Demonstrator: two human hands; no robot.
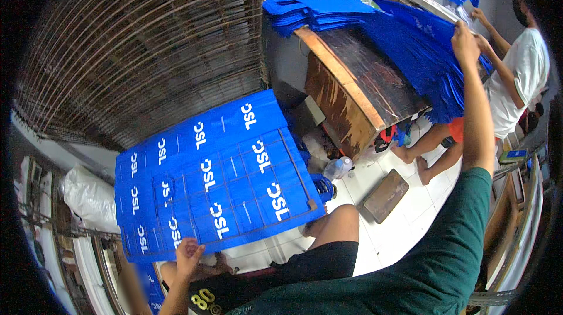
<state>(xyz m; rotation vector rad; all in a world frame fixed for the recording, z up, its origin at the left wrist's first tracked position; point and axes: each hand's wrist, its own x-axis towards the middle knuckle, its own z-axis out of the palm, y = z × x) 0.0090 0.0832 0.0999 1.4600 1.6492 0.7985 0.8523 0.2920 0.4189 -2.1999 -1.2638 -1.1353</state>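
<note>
A fanned row of flat blue fabric bags with white lettering (223, 174) lies overlapped on a wire frame in front of me. My left hand (189, 254) grips its lower edge. My right hand (465, 40) reaches far up to the right and closes on the top of a slanted pile of blue bags (416, 45) that hangs over a dark wooden table (358, 86). A person in a white shirt (522, 74) stands behind that pile with both hands on it.
Folded blue bags (316, 7) are stacked at the table's far end. A plastic bottle (338, 168) and a wooden board (385, 195) lie on the white tiled floor. Another person's bare legs (431, 151) stretch out by the table. A woven cane panel (146, 39) leans at the upper left.
</note>
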